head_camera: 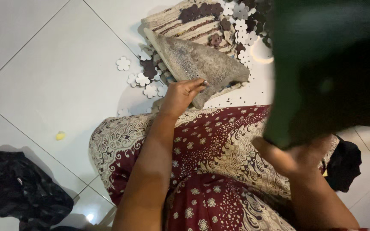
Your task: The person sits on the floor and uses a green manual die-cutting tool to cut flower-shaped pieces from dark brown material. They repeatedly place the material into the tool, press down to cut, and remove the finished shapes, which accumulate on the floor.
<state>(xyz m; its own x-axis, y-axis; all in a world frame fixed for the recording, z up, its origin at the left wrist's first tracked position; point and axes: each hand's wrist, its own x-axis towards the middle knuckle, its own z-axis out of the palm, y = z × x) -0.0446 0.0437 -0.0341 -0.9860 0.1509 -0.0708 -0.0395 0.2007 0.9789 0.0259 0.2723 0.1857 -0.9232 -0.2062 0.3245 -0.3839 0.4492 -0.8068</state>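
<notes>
Her left hand (181, 95), fingers curled together, pinches the edge of a grey cloth (200, 62) lying over a woven mat (180, 23) among foam flowers (144, 79). The right hand (294, 158) grips a blurred dark green thing (326, 68) above her lap.

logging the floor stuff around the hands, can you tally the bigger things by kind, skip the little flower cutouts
grey glittery triangular piece, pinched by the left hand: 1
dark green blurred object, held up by the right hand: 1
striped woven mat: 1
black plastic bag: 1
small yellow bit on the white floor tiles: 1
Total: 5
</notes>
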